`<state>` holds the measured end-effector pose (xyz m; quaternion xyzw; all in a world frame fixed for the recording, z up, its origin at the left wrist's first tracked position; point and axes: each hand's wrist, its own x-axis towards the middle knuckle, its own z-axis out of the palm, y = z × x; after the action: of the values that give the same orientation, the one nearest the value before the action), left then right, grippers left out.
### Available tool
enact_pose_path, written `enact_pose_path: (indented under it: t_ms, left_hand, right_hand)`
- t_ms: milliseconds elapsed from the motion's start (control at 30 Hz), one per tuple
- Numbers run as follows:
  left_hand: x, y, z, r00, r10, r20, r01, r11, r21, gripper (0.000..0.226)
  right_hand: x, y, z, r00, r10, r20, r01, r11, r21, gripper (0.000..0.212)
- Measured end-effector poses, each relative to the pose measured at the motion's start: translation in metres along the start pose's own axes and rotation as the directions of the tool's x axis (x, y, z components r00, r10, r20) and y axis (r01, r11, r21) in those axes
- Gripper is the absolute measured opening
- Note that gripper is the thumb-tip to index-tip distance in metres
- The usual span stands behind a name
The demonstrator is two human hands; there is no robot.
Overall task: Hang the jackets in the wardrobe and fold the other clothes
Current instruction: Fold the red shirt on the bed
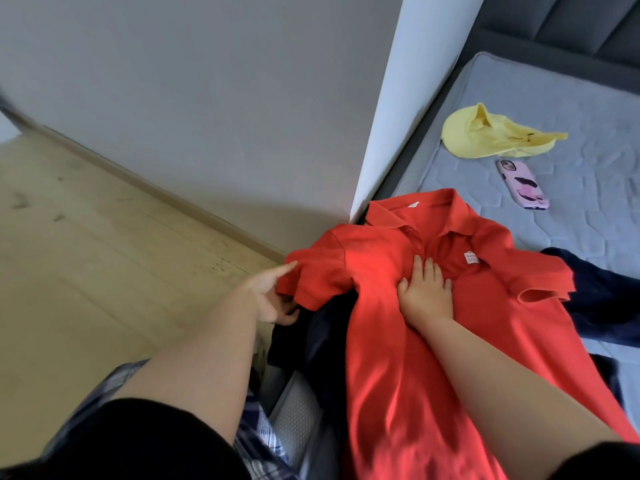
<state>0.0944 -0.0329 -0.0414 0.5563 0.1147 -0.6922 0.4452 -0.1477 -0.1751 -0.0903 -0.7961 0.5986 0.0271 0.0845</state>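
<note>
Gray mattress (571,188) holds our red shirt (408,327), spread front up near the edge, over dark blue clothes (609,292). Our right hand (427,292) lies flat on its chest, fingers straight. Our left hand (268,296) pinches one sleeve. We see a yellow cloth (485,136) and a pink phone (523,185) farther back.

polo shirt (398,341) on mattress (571,98), phone (523,185) behind

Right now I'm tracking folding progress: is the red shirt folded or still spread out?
Spread out. The red shirt lies front up, both sleeves out; the right hand presses its chest.
</note>
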Motion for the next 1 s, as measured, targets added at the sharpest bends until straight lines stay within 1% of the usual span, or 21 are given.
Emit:
enact_pose_path:
  t_ms: [67, 167, 200, 267, 333, 367, 400, 467, 533, 600, 633, 667, 700, 733, 767, 800, 833, 867, 900, 933, 1000]
  left_hand:
    - [-0.004, 0.002, -0.004, 1.0, 0.027, 0.011, -0.027, 1.0, 0.005, 0.014]
    - [-0.007, 0.004, -0.008, 0.985, 0.122, -0.125, -0.119, 0.992, 0.029, 0.012]
    - [-0.004, 0.007, -0.01, 0.968, 0.177, -0.176, -0.179, 0.984, 0.004, 0.009]
    - [-0.004, 0.017, -0.01, 0.938, 0.261, -0.226, -0.285, 0.955, -0.079, 0.009]
    - [-0.005, 0.029, -0.008, 0.903, 0.333, -0.271, -0.375, 0.919, -0.12, 0.012]
    - [-0.004, 0.033, -0.006, 0.876, 0.369, -0.31, -0.425, 0.895, -0.136, 0.008]
    - [-0.003, 0.036, -0.007, 0.834, 0.398, -0.383, -0.476, 0.869, -0.132, 0.017]
    - [-0.006, 0.039, -0.006, 0.711, 0.441, -0.548, -0.577, 0.811, -0.095, 0.026]
    - [-0.014, 0.04, -0.001, 0.611, 0.512, -0.604, -0.614, 0.788, 0.047, 0.028]
    - [-0.025, 0.041, 0.012, 0.585, 0.649, -0.486, -0.658, 0.73, 0.183, 0.04]
    - [-0.034, 0.042, 0.023, 0.634, 0.704, -0.32, -0.699, 0.699, 0.152, 0.048]
    - [-0.044, 0.043, 0.035, 0.72, 0.69, -0.073, -0.689, 0.724, 0.041, 0.053]
    - [-0.053, 0.043, 0.046, 0.755, 0.626, 0.197, -0.636, 0.772, -0.013, 0.055]
    - [-0.063, 0.042, 0.055, 0.73, 0.557, 0.397, -0.605, 0.796, -0.004, 0.052]
    - [-0.067, 0.042, 0.06, 0.689, 0.534, 0.49, -0.61, 0.792, -0.005, 0.048]
    - [-0.068, 0.042, 0.062, 0.676, 0.568, 0.469, -0.635, 0.772, -0.022, 0.043]
    - [-0.065, 0.043, 0.061, 0.69, 0.63, 0.357, -0.661, 0.749, -0.044, 0.038]
    - [-0.063, 0.043, 0.059, 0.717, 0.673, 0.18, -0.681, 0.732, -0.019, 0.033]
    - [-0.058, 0.042, 0.057, 0.728, 0.686, 0.019, -0.684, 0.723, 0.094, 0.03]
    - [-0.055, 0.04, 0.055, 0.731, 0.678, -0.07, -0.643, 0.72, 0.26, 0.029]
    - [-0.049, 0.03, 0.055, 0.758, 0.652, -0.014, -0.548, 0.649, 0.527, 0.032]
  right_hand:
    - [0.001, -0.002, -0.01, 0.999, 0.009, 0.052, -0.01, 1.0, 0.014, 0.064]
    - [0.001, -0.012, -0.038, 0.994, 0.065, 0.083, -0.08, 0.978, 0.193, 0.065]
    - [-0.004, -0.019, -0.045, 0.999, 0.036, 0.001, -0.035, 0.963, 0.266, 0.066]
    - [-0.023, -0.037, -0.05, 0.978, -0.141, -0.156, 0.184, 0.934, 0.305, 0.068]
    - [-0.049, -0.054, -0.037, 0.934, -0.349, -0.083, 0.358, 0.918, 0.172, 0.069]
    - [-0.059, -0.058, -0.027, 0.917, -0.399, 0.004, 0.398, 0.915, 0.07, 0.069]
    - [-0.064, -0.06, -0.018, 0.909, -0.411, 0.063, 0.413, 0.911, -0.012, 0.069]
    - [-0.061, -0.06, -0.012, 0.922, -0.379, 0.078, 0.384, 0.922, -0.056, 0.07]
    - [-0.059, -0.061, -0.011, 0.927, -0.368, 0.079, 0.373, 0.926, -0.065, 0.07]
    - [-0.06, -0.06, -0.011, 0.921, -0.382, 0.083, 0.383, 0.924, -0.004, 0.069]
    - [-0.06, -0.058, -0.015, 0.918, -0.385, 0.092, 0.375, 0.92, 0.112, 0.066]
    - [-0.057, -0.053, -0.021, 0.921, -0.376, 0.103, 0.333, 0.897, 0.291, 0.061]
    - [-0.054, -0.048, -0.03, 0.932, -0.348, 0.105, 0.252, 0.827, 0.502, 0.052]
    - [-0.049, -0.041, -0.039, 0.951, -0.293, 0.094, 0.155, 0.72, 0.677, 0.041]
    - [-0.045, -0.034, -0.05, 0.974, -0.205, 0.095, 0.043, 0.579, 0.814, 0.031]
    - [-0.041, -0.028, -0.058, 0.985, -0.104, 0.135, -0.079, 0.422, 0.903, 0.026]
    - [-0.037, -0.024, -0.065, 0.974, -0.028, 0.225, -0.211, 0.25, 0.945, 0.025]
    - [-0.034, -0.021, -0.07, 0.946, 0.0, 0.324, -0.322, 0.108, 0.941, 0.028]
    - [-0.03, -0.019, -0.073, 0.918, -0.001, 0.396, -0.396, 0.032, 0.918, 0.034]
    - [-0.025, -0.02, -0.076, 0.896, -0.011, 0.444, -0.444, 0.022, 0.896, 0.041]
    - [-0.016, -0.028, -0.084, 0.871, -0.006, 0.491, -0.49, 0.061, 0.87, 0.05]
